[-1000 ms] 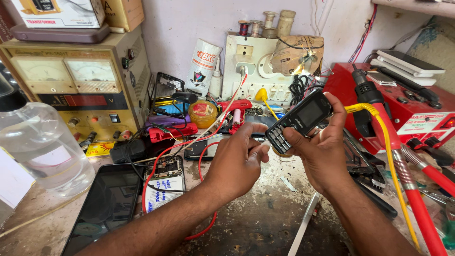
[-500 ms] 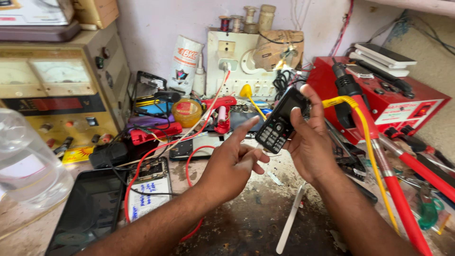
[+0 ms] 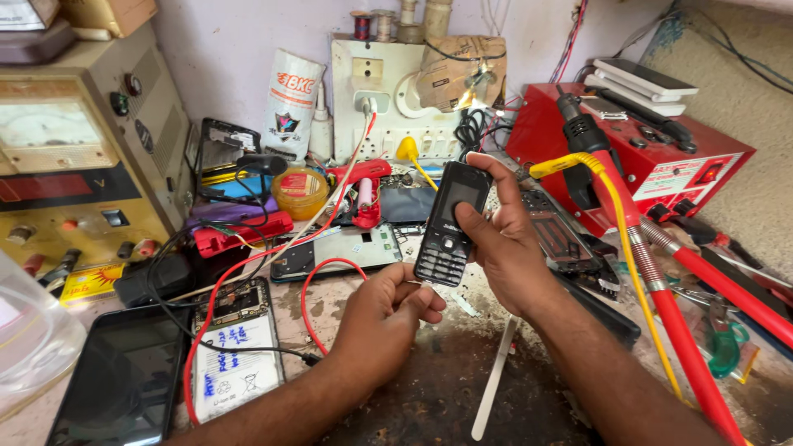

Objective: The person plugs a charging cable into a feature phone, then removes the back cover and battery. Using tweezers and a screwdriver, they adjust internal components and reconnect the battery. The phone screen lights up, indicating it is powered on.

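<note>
Holding a black keypad phone (image 3: 447,225), right hand (image 3: 505,248) grips.

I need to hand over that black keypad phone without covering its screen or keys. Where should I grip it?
Likely by its two long side edges, coming from behind. The black keypad phone stands nearly upright, face toward the camera; the right hand already cradles its back and right edge, while the left hand pinches at its bottom end.
</note>
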